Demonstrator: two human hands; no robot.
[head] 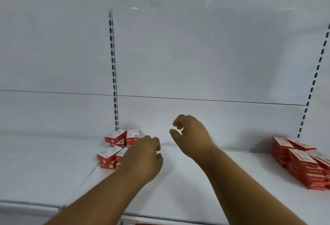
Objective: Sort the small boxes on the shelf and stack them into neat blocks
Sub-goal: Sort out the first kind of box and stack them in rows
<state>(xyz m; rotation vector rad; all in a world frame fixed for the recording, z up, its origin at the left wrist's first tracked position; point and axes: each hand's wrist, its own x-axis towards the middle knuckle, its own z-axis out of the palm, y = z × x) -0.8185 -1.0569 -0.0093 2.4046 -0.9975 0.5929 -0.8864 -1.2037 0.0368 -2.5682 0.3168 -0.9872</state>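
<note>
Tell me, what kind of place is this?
Probably a shop: a white shelf with slotted uprights on the back wall, and many identical red-and-white small boxes, some already in a stacked block.

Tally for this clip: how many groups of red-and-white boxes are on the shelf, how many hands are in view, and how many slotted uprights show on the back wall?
Groups of red-and-white boxes: 2 (loose pile on the left, neat block on the right)
Hands: 2 (left hand, right hand)
Slotted uprights: 2 ()
Total: 6

Red-and-white small boxes [117,148], white shelf [196,180], white back panel [196,55] with black-slotted uprights [114,74].
</note>
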